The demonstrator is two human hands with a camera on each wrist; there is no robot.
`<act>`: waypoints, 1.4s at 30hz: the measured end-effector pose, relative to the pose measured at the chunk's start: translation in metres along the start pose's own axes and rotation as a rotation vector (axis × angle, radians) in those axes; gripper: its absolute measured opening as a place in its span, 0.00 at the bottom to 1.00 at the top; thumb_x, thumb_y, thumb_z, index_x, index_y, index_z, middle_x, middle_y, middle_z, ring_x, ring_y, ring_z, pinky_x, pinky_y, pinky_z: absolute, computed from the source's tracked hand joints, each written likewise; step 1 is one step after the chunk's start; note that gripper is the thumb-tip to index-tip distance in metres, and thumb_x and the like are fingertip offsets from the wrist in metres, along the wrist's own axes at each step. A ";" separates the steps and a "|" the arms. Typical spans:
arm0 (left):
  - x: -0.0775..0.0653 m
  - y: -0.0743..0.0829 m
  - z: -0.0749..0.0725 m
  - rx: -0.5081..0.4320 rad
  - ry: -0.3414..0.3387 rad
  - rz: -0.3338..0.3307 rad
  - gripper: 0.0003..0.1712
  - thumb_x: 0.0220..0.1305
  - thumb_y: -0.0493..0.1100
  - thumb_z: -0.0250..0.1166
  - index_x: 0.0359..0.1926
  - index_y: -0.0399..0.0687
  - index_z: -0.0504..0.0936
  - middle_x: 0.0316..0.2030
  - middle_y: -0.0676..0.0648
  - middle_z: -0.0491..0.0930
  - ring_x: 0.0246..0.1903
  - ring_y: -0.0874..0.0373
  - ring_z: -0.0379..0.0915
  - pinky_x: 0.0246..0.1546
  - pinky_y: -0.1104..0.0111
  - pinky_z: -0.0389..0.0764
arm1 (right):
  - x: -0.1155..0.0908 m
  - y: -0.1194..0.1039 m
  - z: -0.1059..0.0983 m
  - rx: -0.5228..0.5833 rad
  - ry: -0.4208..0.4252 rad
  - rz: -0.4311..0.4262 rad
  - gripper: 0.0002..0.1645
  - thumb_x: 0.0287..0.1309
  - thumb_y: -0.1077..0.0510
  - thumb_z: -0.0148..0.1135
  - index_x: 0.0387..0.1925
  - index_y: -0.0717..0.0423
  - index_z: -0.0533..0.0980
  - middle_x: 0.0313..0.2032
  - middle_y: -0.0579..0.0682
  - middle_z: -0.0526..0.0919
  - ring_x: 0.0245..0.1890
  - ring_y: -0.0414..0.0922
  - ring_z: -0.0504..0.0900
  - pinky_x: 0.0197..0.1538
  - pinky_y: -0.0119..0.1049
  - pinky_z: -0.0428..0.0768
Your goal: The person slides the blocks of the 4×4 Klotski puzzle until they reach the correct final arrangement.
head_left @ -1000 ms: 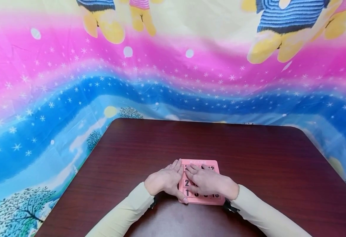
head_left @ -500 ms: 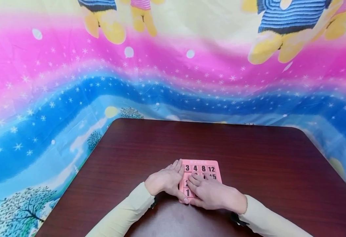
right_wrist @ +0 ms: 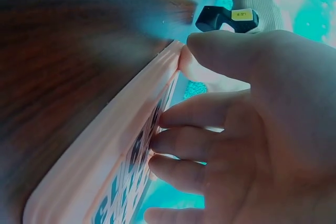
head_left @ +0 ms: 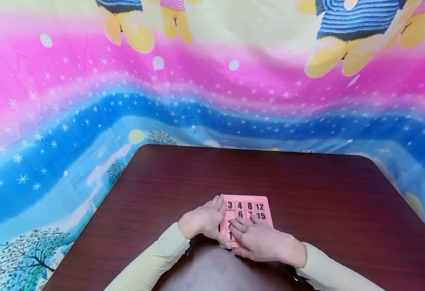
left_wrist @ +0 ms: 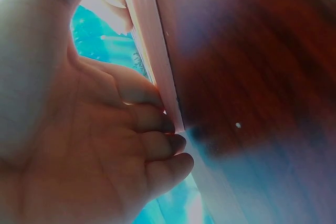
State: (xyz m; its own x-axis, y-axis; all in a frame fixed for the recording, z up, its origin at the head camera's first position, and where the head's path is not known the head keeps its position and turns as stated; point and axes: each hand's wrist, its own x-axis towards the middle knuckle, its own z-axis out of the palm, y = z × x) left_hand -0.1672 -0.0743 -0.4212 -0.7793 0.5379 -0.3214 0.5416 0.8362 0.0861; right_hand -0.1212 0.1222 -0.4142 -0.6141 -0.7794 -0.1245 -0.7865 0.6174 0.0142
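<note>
A pink number slide puzzle (head_left: 249, 206) lies flat on the table, its top row reading 3, 4, 8, 12. A bare slot shows beneath the 3, left of the 6. My left hand (head_left: 205, 222) braces the puzzle, fingers extended along its left side and thumb at the near left corner. In the left wrist view its fingertips meet the pink side wall (left_wrist: 157, 51). Over the lower tiles lies my right hand (head_left: 267, 242), fingers spread and fingertips on the number tiles. The right wrist view shows these fingers (right_wrist: 184, 142) against the tile face. My right hand hides much of the lower rows.
The dark brown wooden table (head_left: 307, 190) extends beyond the puzzle on all sides. Behind it hangs a colourful printed cloth (head_left: 212, 89) with snowflakes and bears. A black wrist strap piece (right_wrist: 226, 18) with a yellow label shows on the left sleeve.
My right hand has slid toward me and to the right, uncovering the top row and part of the second row. The left hand stays in place.
</note>
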 end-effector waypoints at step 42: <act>0.001 0.000 0.002 -0.006 0.003 -0.013 0.75 0.41 0.79 0.68 0.76 0.36 0.49 0.77 0.36 0.42 0.78 0.48 0.40 0.77 0.62 0.53 | -0.031 -0.010 0.002 -0.043 0.025 -0.084 0.39 0.67 0.33 0.51 0.67 0.55 0.71 0.69 0.54 0.70 0.71 0.50 0.67 0.64 0.58 0.73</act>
State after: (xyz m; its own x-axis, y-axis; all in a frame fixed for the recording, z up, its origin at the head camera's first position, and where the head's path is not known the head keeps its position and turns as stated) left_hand -0.1672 -0.0745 -0.4232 -0.7874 0.5271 -0.3196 0.5294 0.8438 0.0875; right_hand -0.0938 0.1402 -0.4127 -0.5467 -0.8311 -0.1018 -0.8372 0.5449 0.0471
